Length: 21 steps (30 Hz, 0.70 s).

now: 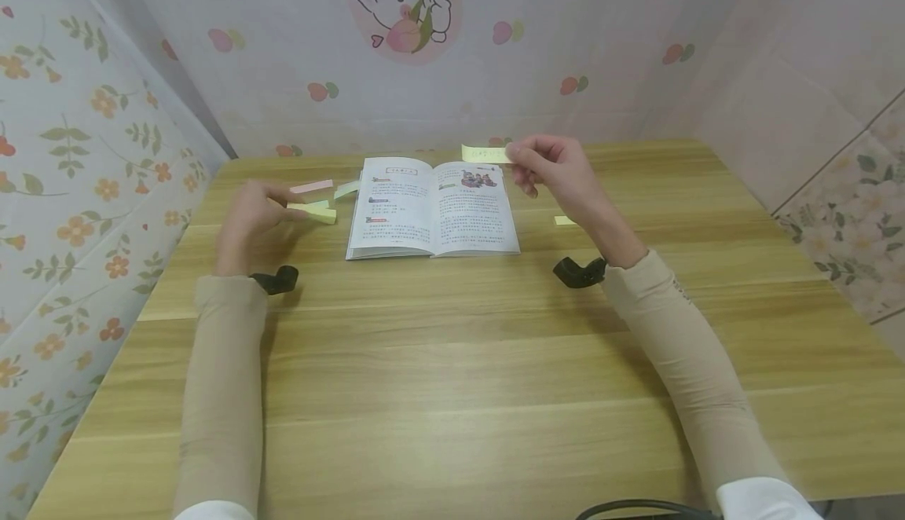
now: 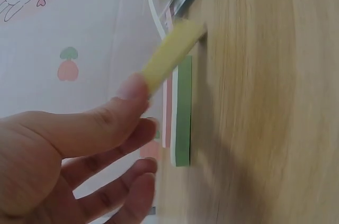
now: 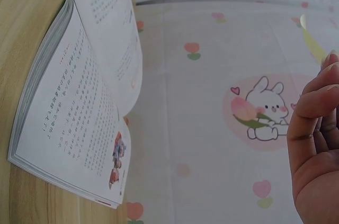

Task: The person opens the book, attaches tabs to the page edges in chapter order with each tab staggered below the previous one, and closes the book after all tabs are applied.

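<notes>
Between thumb and forefinger my left hand [image 1: 249, 217] pinches a small yellow pad of sticky notes [image 2: 175, 54], held slightly over the table left of an open book [image 1: 470, 225]. Close below that pad lie a green sticky-note pad [image 2: 183, 123] and a pink sticky-note pad [image 1: 311, 187]. My right hand [image 1: 558, 170] pinches one end of a yellow sticky note [image 1: 484, 154] with handwriting on it. It is raised at the book's upper right corner, and the note's free end points left. In the right wrist view the hand [image 3: 318, 134] shows only at the right edge.
Another small yellow strip [image 1: 564, 221] lies on the wooden table [image 1: 438, 363], below the right hand. A pale green strip [image 1: 346, 189] is beside the book's left edge. A patterned curtain [image 1: 424, 96] hangs behind the table. A black cable [image 1: 643, 504] runs along the near edge.
</notes>
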Tool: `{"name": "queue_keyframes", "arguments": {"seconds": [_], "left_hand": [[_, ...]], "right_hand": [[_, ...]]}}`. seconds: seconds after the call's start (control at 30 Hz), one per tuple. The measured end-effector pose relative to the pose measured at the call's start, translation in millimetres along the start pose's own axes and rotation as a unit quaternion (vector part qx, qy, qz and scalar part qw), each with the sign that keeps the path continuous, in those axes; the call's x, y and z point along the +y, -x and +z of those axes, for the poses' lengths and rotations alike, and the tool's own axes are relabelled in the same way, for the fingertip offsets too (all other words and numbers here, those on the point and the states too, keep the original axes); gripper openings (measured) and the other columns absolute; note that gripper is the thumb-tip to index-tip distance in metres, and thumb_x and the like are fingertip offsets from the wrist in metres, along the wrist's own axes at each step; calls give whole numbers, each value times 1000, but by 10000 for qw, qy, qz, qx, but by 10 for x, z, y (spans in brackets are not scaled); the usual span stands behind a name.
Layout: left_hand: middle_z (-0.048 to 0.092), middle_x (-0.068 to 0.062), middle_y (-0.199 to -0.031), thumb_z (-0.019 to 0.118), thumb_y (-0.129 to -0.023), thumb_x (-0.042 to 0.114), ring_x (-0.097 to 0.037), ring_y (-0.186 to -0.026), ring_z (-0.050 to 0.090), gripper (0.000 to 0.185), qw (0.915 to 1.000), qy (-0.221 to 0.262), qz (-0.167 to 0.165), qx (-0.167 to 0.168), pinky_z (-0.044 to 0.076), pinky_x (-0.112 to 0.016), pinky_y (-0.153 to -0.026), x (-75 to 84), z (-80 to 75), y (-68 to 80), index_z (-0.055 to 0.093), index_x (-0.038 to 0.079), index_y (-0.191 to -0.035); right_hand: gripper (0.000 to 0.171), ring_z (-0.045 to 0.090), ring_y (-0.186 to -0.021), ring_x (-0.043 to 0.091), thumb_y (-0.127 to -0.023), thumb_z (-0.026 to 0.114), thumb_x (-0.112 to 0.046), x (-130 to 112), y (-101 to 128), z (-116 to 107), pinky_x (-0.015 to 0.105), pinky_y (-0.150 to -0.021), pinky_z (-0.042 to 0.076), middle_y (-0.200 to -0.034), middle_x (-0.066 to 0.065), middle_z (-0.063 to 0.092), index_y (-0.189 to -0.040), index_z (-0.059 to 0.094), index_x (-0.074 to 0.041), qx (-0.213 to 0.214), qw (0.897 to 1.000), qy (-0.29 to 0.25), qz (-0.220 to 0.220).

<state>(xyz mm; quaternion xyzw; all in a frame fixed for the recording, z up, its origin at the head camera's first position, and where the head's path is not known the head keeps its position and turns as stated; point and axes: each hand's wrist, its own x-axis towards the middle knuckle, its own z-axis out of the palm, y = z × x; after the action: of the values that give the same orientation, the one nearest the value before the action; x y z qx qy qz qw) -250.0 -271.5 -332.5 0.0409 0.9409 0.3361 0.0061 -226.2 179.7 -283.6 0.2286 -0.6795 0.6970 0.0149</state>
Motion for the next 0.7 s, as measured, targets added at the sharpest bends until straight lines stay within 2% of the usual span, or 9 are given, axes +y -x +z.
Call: {"name": "queue_keyframes", "arguments": {"seconds": [0.1,0.17,0.27,0.4,0.47,0.6,0.7], "left_hand": [[57,-17,-95,85,-81,19,-29,-90,45,39,9997,210,-148,-34,39,-39,-73,-10,12,46,74,-2,-113],[59,-16,-98,85,-80,17,-29,-91,46,37,9990,334,-268,-102,39,-38,-74,-18,17,79,75,-1,-111],[58,-17,-110,84,-81,15,-30,-99,44,36,9977,471,-399,-286,38,-41,-84,-33,14,109,72,-3,-111],[53,-19,-128,81,-85,14,-35,-117,40,38,9950,583,-555,-590,35,-51,-100,-58,-9,116,67,-5,-114],[53,-20,-130,81,-85,15,-36,-120,41,40,9946,519,-600,-665,35,-54,-102,-74,-18,113,66,-5,-116],[56,-25,-131,81,-86,19,-39,-119,44,43,9957,143,-472,-785,36,-56,-102,-109,-47,87,67,-5,-118],[55,-27,-133,81,-87,21,-42,-122,44,45,9953,55,-424,-867,35,-58,-106,-131,-65,70,67,-6,-120]], "right_hand": [[22,48,-57,17,-98,67,-9,0,0,0,22,-49,40,-68,8,57,-84,65,8,9,10000,-10,10],[22,48,-58,17,-98,67,-9,-2,1,0,22,-49,40,-68,8,57,-83,65,8,11,10000,-7,19],[21,48,-58,18,-98,67,-10,-6,3,1,22,-49,40,-68,8,57,-83,66,5,1,10000,-1,25],[20,47,-58,18,-98,67,-10,-7,6,3,22,-49,40,-68,8,57,-83,67,4,-19,10000,-19,16],[21,47,-57,18,-98,67,-9,-7,6,3,22,-49,40,-68,8,57,-84,66,6,-24,10000,-32,12],[23,48,-57,17,-98,66,-9,2,3,-2,22,-49,40,-68,8,58,-84,64,10,-26,10000,-34,-10],[23,48,-57,17,-98,66,-8,7,-1,0,22,-48,41,-68,8,58,-85,64,10,-17,10000,-48,-27]]}}
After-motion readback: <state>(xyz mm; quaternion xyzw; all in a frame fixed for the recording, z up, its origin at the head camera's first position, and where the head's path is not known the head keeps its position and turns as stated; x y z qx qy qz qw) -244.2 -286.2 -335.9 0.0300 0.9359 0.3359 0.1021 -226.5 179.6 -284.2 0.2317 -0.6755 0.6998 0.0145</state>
